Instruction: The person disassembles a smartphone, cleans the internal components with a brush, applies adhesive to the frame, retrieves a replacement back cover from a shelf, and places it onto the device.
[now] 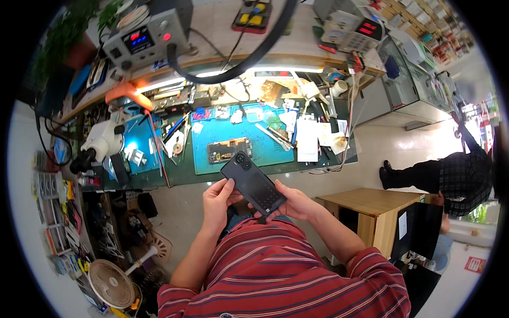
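Observation:
A black smartphone, its camera side up, is held at a slant in front of my body, just off the bench edge. My left hand pinches its left edge, the thumb lying along the side. Around the lower right corner closes my right hand, thumb on the edge and fingers partly hidden beneath. Past the phone, an opened phone with its inner parts showing lies on the blue repair mat. Tweezers and small tools rest on the mat's right side.
A microscope stands on the bench's left. White papers lie at its right. Behind are a soldering station and a power supply. A thick black cable arches overhead. A wooden desk and another person are at right.

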{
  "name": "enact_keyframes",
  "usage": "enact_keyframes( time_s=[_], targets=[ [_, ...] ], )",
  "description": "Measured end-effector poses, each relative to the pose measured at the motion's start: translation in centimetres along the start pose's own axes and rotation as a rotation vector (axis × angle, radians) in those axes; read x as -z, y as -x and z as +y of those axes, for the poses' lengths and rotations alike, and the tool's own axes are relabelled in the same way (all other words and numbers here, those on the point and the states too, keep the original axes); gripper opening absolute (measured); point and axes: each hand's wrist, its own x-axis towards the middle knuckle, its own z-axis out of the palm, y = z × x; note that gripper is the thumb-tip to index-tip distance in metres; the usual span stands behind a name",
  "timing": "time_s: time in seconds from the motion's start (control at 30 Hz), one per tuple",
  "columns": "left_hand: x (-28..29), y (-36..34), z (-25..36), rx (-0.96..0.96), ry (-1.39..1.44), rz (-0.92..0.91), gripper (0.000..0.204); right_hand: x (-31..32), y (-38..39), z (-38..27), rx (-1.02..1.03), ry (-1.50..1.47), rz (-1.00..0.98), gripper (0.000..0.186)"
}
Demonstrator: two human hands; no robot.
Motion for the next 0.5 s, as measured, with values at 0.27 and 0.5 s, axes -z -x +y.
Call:
enact_keyframes(
  time_s=[0.27, 0.5],
  targets=[
    [6.2, -0.7, -0.1, -0.065, 0.042, 0.026, 0.026, -2.3, -3.4, 2.1, -0.219, -0.268, -0.087, 0.065],
    [13.2, -1.4, 0.8, -0.039, -0.167, -0.108, 0.02, -3.4, -5.0, 2.7, -0.407, -0.101, -0.017, 0.066]
  ],
)
